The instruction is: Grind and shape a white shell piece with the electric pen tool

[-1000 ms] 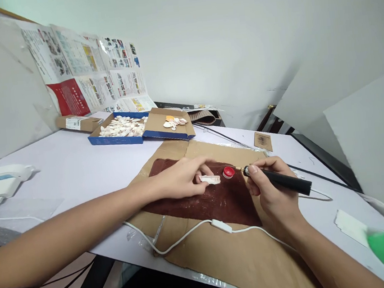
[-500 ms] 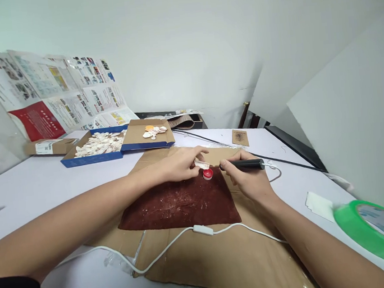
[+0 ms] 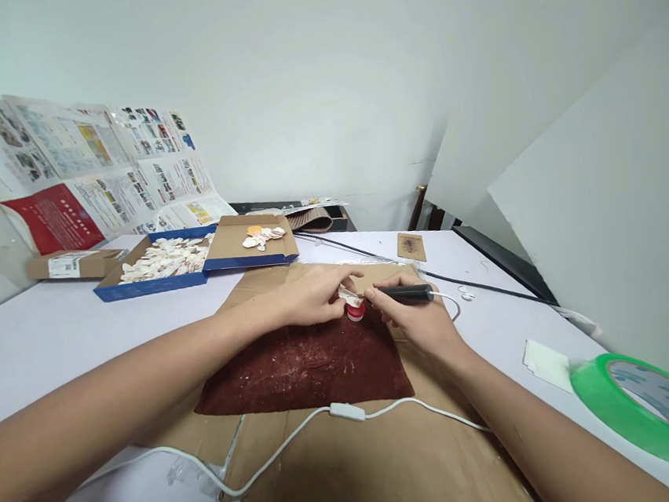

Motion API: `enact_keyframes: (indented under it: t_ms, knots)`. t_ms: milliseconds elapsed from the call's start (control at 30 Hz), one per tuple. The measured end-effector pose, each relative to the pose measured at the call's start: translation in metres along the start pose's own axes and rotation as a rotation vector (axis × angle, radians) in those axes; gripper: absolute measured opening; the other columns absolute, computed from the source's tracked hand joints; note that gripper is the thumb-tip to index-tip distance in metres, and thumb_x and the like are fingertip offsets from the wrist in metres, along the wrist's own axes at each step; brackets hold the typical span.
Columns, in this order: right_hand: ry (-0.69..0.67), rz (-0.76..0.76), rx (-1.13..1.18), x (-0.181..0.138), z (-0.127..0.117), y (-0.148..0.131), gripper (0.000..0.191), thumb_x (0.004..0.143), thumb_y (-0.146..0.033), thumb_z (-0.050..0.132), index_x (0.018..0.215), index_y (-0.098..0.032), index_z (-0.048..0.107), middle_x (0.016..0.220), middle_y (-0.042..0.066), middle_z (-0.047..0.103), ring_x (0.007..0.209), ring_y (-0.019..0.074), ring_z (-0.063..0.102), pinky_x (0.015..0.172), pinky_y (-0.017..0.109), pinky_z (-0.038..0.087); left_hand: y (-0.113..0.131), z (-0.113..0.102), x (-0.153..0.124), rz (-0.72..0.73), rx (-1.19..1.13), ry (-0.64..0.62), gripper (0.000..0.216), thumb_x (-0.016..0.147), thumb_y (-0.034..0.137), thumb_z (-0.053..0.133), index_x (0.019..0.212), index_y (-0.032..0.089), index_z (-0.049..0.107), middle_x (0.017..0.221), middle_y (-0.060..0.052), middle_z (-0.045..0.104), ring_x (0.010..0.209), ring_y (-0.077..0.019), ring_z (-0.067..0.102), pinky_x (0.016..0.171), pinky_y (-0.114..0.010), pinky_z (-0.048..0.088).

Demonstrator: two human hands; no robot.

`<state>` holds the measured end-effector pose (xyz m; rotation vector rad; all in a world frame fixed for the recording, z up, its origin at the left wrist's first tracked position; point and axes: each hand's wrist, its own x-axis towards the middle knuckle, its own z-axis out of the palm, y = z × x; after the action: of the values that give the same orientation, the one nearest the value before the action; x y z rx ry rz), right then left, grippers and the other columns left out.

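Observation:
My left hand [image 3: 318, 296] is closed in a pinch on a thin, whitish, shell-like piece [image 3: 349, 296]. In my right hand [image 3: 415, 314] is a black pen-shaped corded tool [image 3: 406, 294], held like a pencil. Its thin tip points left and meets or nearly meets the piece; actual contact is hard to make out. Just below the piece, a small round red container with a pale rim [image 3: 355, 312] sits at the upper edge of a dark red-brown cloth [image 3: 316, 371]. Pale specks are scattered over the cloth.
Brown cardboard [image 3: 307, 459] lies under the cloth, crossed by a white cord with an inline switch [image 3: 347, 412]. A blue-edged box [image 3: 152, 287] holds many whitish pieces; several more lie on its lid [image 3: 227, 241]. Green tape [image 3: 603, 399] is at right, near white paper [image 3: 547, 365].
My right hand and the black tool have shifted left, bringing the tip closer to the whitish piece. My left hand keeps its pinch. The whole view has shifted slightly.

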<state>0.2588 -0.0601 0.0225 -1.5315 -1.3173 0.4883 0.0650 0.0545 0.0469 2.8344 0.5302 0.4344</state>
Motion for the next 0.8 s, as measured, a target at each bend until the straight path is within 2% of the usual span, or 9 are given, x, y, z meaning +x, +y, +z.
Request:
enact_keyframes:
  t_ms: [167,333,667,800]
  knots:
    - [0.004,-0.008,0.020,0.002,0.001,0.002,0.028,0.084,-0.053,0.080,0.079,-0.025,0.075,0.078,0.001,0.076,0.067,0.0189,0.066,0.054,0.029,0.046,0.001,-0.002,0.001,-0.001,0.013,-0.007,0.054,0.089,0.015,0.058,0.143,0.014,0.056,0.120,-0.011,0.076,0.099,-0.0233,0.072,0.086,-0.033,0.054]
    - [-0.011,0.040,0.012,0.002,0.000,0.000,0.028,0.082,-0.053,0.080,0.084,-0.026,0.077,0.081,0.001,0.076,0.071,0.0206,0.067,0.057,0.031,0.047,0.008,-0.007,0.002,0.000,-0.006,-0.043,0.054,0.086,0.008,0.057,0.140,0.016,0.058,0.119,-0.010,0.077,0.101,-0.0223,0.071,0.088,-0.032,0.053]
    - [0.014,-0.037,0.037,0.001,0.000,-0.001,0.027,0.081,-0.053,0.082,0.082,-0.026,0.078,0.082,0.001,0.077,0.069,0.0195,0.065,0.056,0.030,0.044,0.008,-0.008,0.005,-0.007,-0.003,-0.055,0.054,0.087,0.010,0.060,0.141,0.016,0.057,0.120,-0.010,0.077,0.104,-0.0225,0.072,0.092,-0.033,0.054]
    - [0.017,0.039,-0.008,0.001,0.001,0.000,0.031,0.079,-0.057,0.082,0.084,-0.027,0.078,0.089,0.002,0.078,0.075,0.0221,0.068,0.062,0.033,0.047,0.010,-0.010,0.004,-0.003,-0.014,-0.057,0.055,0.086,0.008,0.060,0.140,0.016,0.057,0.118,-0.008,0.078,0.102,-0.0212,0.072,0.092,-0.032,0.054]
